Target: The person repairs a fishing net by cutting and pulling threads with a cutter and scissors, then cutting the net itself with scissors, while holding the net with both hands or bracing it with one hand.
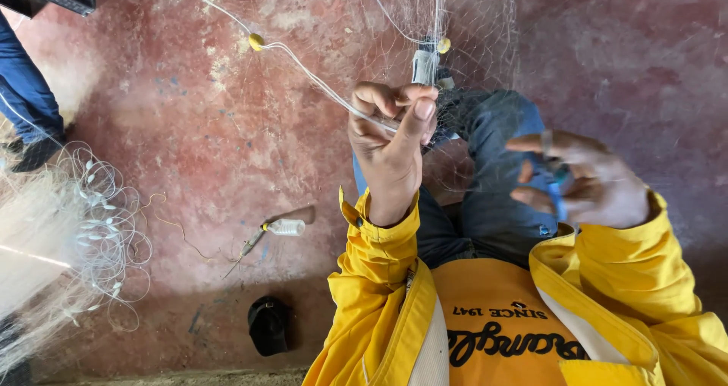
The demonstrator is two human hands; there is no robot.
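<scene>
My left hand (390, 147) is raised in a fist and pinches a white cord (303, 67) that edges a fine, clear fishing net (455, 22). Two small yellow floats (256, 42) sit on the cord, one out to the left and one just above my fist. My right hand (588, 181) is lower and to the right, blurred, with its fingers curled around a slim blue tool (557, 193). The net drapes over my blue-jeaned knee (493, 128) between the two hands. Yellow jacket sleeves cover both wrists.
A pile of net with white floats (91, 227) lies at the left. Another person's jeans leg and dark shoe (26, 105) stand at the top left. On the red concrete floor (227, 143) lie a small clear bottle (287, 227) and a black cap (269, 325).
</scene>
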